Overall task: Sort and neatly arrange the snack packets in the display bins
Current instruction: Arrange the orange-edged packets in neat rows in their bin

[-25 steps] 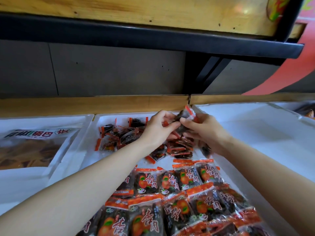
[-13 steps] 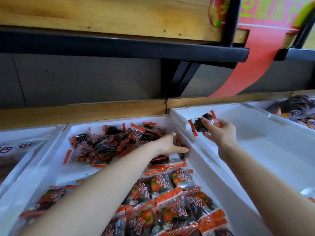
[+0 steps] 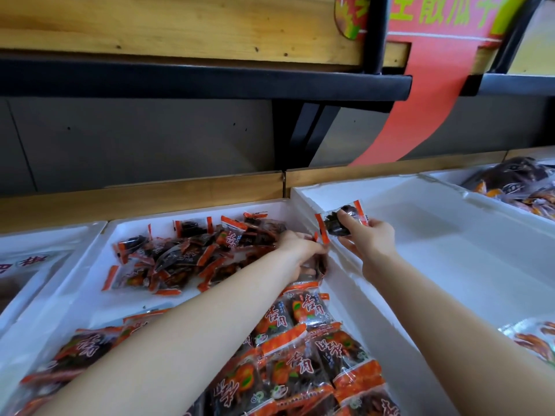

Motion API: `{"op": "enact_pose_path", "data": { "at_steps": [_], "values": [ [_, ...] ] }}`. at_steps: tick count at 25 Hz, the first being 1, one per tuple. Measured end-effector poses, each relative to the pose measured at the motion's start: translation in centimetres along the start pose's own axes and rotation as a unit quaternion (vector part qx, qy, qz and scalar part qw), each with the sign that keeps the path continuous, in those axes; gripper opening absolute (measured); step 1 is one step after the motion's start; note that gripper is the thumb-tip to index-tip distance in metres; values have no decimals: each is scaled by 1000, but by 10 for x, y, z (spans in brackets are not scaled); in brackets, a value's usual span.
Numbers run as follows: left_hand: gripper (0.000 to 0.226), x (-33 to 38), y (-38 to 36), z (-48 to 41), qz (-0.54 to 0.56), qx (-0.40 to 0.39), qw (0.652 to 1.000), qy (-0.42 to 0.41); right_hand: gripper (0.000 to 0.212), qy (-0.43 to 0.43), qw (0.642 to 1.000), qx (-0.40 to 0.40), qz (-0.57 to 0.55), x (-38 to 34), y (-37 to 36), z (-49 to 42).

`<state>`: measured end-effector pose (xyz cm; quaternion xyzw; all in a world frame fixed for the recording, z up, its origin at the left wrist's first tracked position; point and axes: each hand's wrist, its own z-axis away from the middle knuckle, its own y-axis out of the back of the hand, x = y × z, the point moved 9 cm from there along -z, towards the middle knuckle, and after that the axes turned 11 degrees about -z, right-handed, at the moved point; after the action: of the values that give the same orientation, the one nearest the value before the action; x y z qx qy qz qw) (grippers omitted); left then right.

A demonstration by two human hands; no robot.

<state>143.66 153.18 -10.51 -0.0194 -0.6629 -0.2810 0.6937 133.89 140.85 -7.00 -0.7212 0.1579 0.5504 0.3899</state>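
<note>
Head view, the only one. The right hand [image 3: 371, 241] pinches a small clear packet with orange end seals and dark contents [image 3: 338, 225]. Thumb on top, fingers under it, packet held flat and face up. It hangs over the far left corner of the nearly bare white foam bin on the right [image 3: 450, 250], just past the dividing wall. Likely held there to start a separate spot for this packet type.

The left hand [image 3: 300, 255] reaches into the middle white foam bin [image 3: 195, 210], at the right edge of the loose heap of small orange-sealed packets [image 3: 180, 253]. Its fingertips dip among the packets against the wall. Cannot tell whether they have closed on one. Probably fishing for the next packet of the same kind.

In the near half of the same bin lie larger dark packets with orange tops and white lettering [image 3: 300, 355], in overlapping rows, faces up, already tidy. The heap at the back is jumbled, so the sorting looks early to midway.

Other stuff: a white bin at far left with a big printed bag [image 3: 33, 265], a bin of dark packets at far right [image 3: 516, 181], a red paper banner [image 3: 426, 100] hanging from the wooden shelf with a black edge [image 3: 195, 82] above.
</note>
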Motion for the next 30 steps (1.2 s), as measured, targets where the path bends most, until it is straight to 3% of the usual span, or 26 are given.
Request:
{"op": "enact_pose_path", "data": {
  "at_steps": [4,7,10,14,19,21,24,27,30],
  "values": [
    [27,-2,17,7,-9,61,998,2,19,7,1000,-1,-9,-4,4,1],
    [9,15,55,22,-40,143,986,-69,20,56,998,-29,-1,-21,-1,3],
    [6,33,87,40,-6,189,974,-122,19,40,988,-142,42,-21,-24,12],
    [7,51,78,60,16,128,979,-161,31,5,947,-298,122,-3,-54,33],
    [8,63,70,71,25,24,976,-217,25,-10,936,-330,124,-8,-51,35],
    [13,55,77,63,-95,38,970,-222,20,-3,946,-296,130,-7,-45,30],
    [13,22,79,38,-340,49,921,-182,25,9,972,-212,102,-8,-30,13],
    [40,-7,67,19,-462,21,879,-118,16,8,984,-164,66,-11,-21,6],
    [81,-12,66,2,-493,67,864,-73,17,2,987,-150,51,-11,-21,8]
  ]
}}
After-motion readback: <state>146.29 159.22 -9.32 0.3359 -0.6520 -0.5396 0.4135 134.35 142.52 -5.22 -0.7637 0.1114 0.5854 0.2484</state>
